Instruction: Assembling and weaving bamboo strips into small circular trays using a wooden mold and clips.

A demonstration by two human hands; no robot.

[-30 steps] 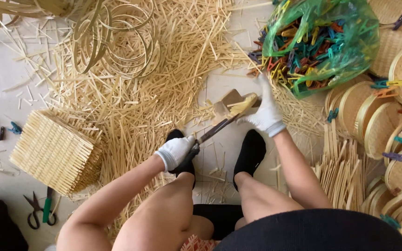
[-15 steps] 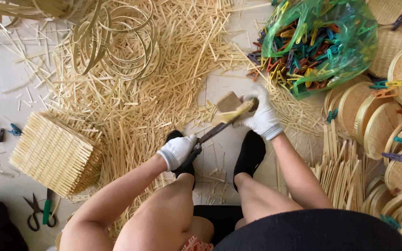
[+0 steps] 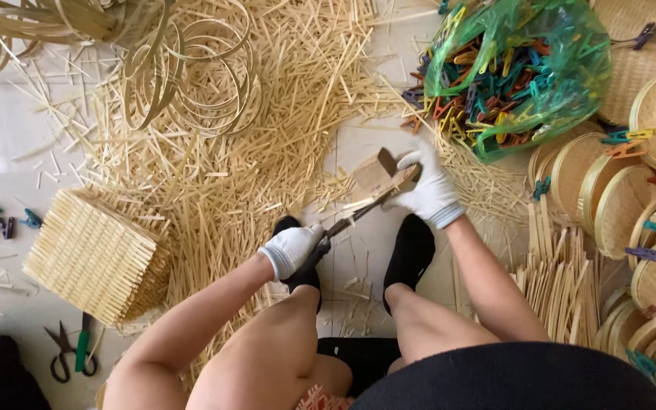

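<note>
**Two gloved hands, one blade, one block**

I count two white-gloved hands, two black socks, one woven square mat (image 3: 96,258), one pair of scissors (image 3: 66,351) and one green bag of clips (image 3: 514,72). My left hand (image 3: 291,249) is closed around the handle of a knife (image 3: 358,214) between my feet. My right hand (image 3: 428,188) is curled over the blade's far end, pressing it onto a small wooden block (image 3: 373,173) among the loose bamboo strips (image 3: 267,137).
</note>
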